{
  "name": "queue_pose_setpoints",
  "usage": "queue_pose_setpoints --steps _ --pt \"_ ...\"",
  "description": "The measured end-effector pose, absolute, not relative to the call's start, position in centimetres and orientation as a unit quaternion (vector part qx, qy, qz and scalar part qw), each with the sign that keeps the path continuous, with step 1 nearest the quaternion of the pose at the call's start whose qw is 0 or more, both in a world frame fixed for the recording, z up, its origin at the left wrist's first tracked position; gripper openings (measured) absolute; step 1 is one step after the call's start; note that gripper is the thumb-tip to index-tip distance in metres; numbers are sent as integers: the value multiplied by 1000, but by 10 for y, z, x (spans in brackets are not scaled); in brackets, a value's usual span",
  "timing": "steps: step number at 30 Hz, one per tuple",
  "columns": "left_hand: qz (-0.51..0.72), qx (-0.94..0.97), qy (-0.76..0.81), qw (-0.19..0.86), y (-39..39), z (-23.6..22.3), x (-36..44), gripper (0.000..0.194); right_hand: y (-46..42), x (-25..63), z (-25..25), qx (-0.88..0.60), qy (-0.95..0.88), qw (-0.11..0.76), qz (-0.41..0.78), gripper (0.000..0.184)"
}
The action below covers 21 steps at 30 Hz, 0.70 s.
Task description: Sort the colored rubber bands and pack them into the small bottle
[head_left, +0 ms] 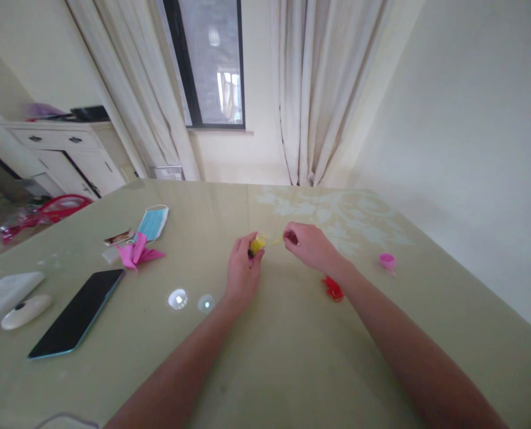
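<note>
My left hand (242, 268) is closed around a small clear container (257, 245) with yellow bits inside and a dark end near my fingers. It is held tilted just above the table, its clear end towards my right hand. Level with it, my right hand (307, 243) is pinched, and a thin yellow strand (276, 241) shows at its fingertips, blurred. Below my right wrist a small heap of red, band-like pieces (334, 289) lies on the table, partly behind the forearm. A small pink cup-shaped piece (387, 261) stands further right.
On the table's (265, 357) left side lie a black-screened phone (80, 313), a white oval object (26, 311), a white box-like device (6, 295), a pink folded paper bird (137, 253) and a blue face mask (152, 224). A wall runs along the right.
</note>
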<state>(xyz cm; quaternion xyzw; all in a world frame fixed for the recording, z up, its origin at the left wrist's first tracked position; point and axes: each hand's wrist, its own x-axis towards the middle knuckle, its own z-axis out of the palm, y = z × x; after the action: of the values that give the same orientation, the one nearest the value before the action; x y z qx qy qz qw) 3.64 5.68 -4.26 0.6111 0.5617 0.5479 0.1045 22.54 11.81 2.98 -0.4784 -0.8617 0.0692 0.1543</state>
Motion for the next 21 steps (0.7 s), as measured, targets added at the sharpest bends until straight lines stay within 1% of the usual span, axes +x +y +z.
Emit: queue_pose_setpoints --steps 2,3,7,9,12,14,16,18,20,21 --pt "536 623 562 99 55 -42 38 37 114 228 43 -457 -858 221 81 11" --pt "529 629 561 97 54 -42 38 37 111 228 48 -438 -864 235 81 11" --pt "504 659 553 76 50 -43 39 38 100 221 54 -404 -891 199 47 16" --pt "493 671 551 60 49 -43 38 39 98 218 52 -396 -897 188 51 17" --pt "488 668 558 63 48 -41 38 38 101 217 48 -382 -890 226 105 15" --pt "496 656 562 84 50 -41 38 36 107 220 45 -389 -866 273 154 20" --pt "516 640 559 111 52 -43 39 36 117 225 39 -420 -841 299 167 23" --pt "540 620 550 145 55 -46 39 36 128 229 28 -469 -833 266 121 26" --pt "554 605 543 180 58 -50 39 37 139 234 13 -508 -843 165 57 32" --pt "556 601 541 192 59 -52 39 36 143 235 4 -511 -847 140 51 33"
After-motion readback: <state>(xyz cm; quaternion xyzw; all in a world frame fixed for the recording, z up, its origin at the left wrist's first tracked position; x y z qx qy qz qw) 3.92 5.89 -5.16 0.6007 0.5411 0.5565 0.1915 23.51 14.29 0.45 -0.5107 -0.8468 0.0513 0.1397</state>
